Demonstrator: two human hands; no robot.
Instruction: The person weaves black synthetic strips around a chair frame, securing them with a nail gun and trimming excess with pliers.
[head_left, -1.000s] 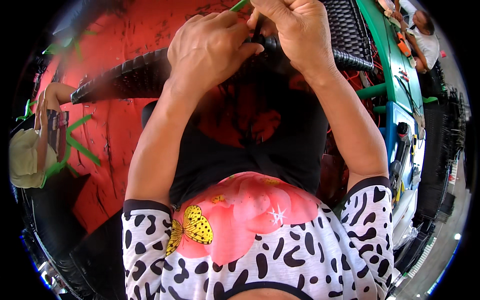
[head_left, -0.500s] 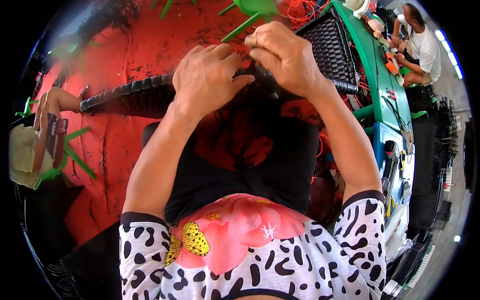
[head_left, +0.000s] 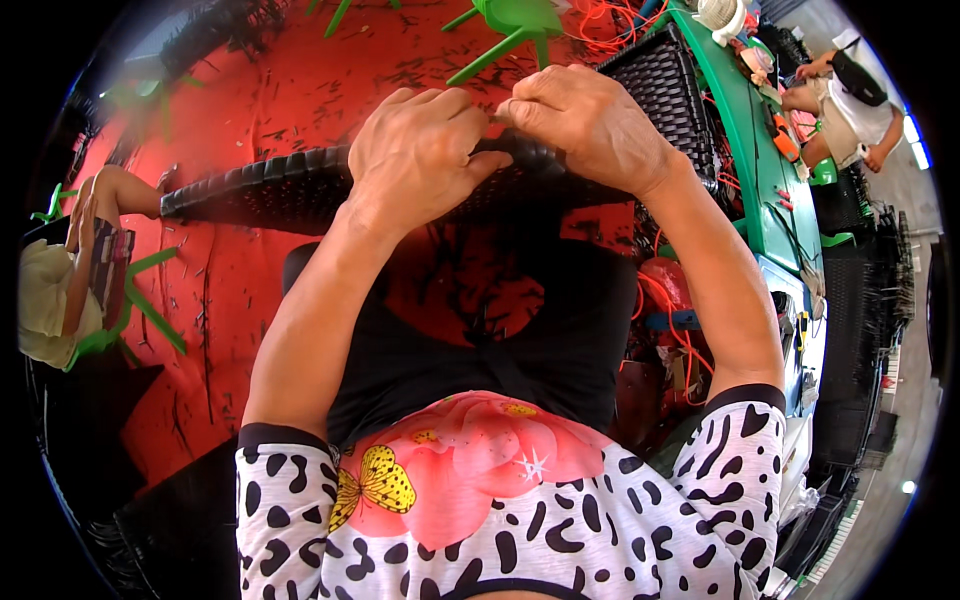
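A black woven panel (head_left: 265, 190) of flat strips, with a thick wrapped rim, stretches across in front of my knees. My left hand (head_left: 415, 155) is closed over its upper rim, fingers curled to the far side and thumb pointing right. Just to the right, my right hand (head_left: 590, 125) has its thumb and forefinger pinched together, close to the left fingertips and above the rim. What lies in that pinch is too small to make out. My wrists and hands cover the middle of the rim.
Black strip scraps litter the red floor (head_left: 240, 250). A green chair (head_left: 515, 25) stands beyond the panel. At right are another dark woven piece (head_left: 665, 85), a green table (head_left: 740, 130) with tools, and orange cord (head_left: 680, 320). One person (head_left: 65, 295) sits at left; another (head_left: 850, 110) is at far right.
My right hand has come down toward the rim, and its forearm has swung outward to the right. My left hand stays put. The person at far right has changed posture, now leaning over.
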